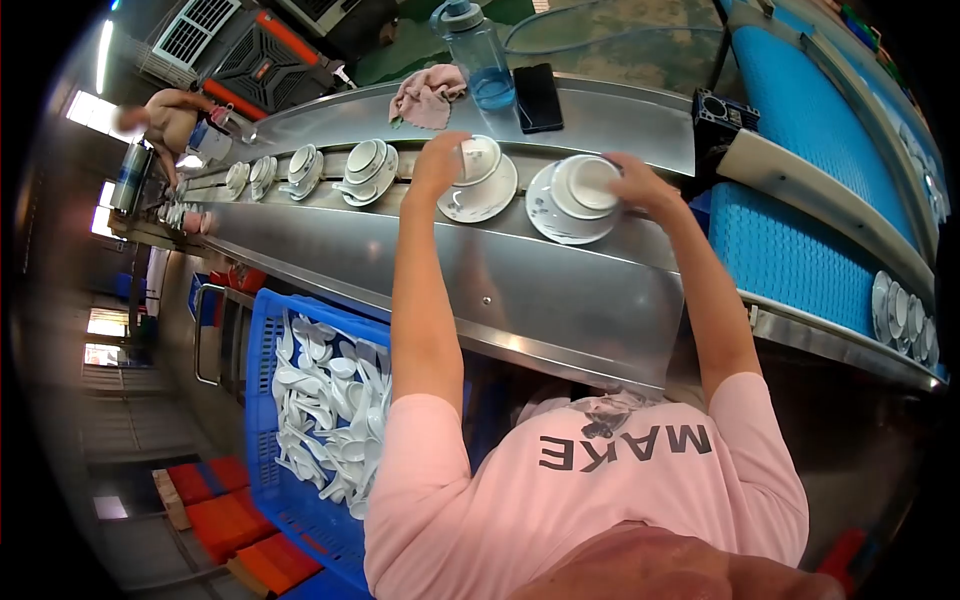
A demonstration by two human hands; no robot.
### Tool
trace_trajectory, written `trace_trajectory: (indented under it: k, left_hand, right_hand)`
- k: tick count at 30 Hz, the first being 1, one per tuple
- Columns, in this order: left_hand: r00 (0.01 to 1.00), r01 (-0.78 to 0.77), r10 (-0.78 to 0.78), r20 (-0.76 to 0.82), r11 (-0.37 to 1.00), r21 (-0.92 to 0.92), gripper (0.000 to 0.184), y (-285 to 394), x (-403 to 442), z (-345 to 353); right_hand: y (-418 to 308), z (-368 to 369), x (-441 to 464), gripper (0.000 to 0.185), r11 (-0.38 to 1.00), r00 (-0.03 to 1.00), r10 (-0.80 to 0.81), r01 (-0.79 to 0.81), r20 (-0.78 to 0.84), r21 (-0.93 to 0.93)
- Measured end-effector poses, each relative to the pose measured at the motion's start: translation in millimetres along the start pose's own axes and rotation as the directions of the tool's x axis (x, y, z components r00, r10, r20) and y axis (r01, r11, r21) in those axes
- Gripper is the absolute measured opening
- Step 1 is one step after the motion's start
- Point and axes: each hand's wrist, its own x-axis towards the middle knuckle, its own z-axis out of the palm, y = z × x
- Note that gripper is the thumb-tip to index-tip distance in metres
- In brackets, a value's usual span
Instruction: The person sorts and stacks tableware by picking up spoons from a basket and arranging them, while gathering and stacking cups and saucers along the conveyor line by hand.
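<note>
My left hand (436, 168) grips the rim of a small white bowl (482, 160) that sits on a patterned plate (487, 198). To its right, my right hand (640, 187) has its fingers closed on the side of another white bowl (588, 187), a little blurred. Beneath that bowl lies a second plate (552, 228) with a faint floral print. Both plates rest along the steel line. Left of my left hand stands a stacked set of plate, bowl and spoon (368, 170), with several similar sets farther along.
A blue crate (262, 400) full of white spoons (330, 410) stands left of my body. Beyond the line are a pink cloth (428, 97), a water bottle (482, 60) and a phone (538, 98). A blue conveyor (790, 240) runs at right. Another person (172, 125) works far left.
</note>
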Motion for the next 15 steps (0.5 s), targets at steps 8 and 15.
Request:
trace_trajectory:
  k: [8, 15]
  left_hand:
    - [0.894, 0.256, -0.368, 0.256, 0.889, 0.38, 0.026, -36, 10, -1]
    - [0.71, 0.694, -0.581, -0.398, 0.674, 0.254, 0.033, 44, -108, -137]
  right_hand:
    - [17, -89, -107, 0.042, 0.979, 0.947, -0.202, 0.191, -0.25, -0.067]
    - [254, -474, -299, 0.039, 0.61, 0.217, -0.467, -0.623, -0.857, -0.49]
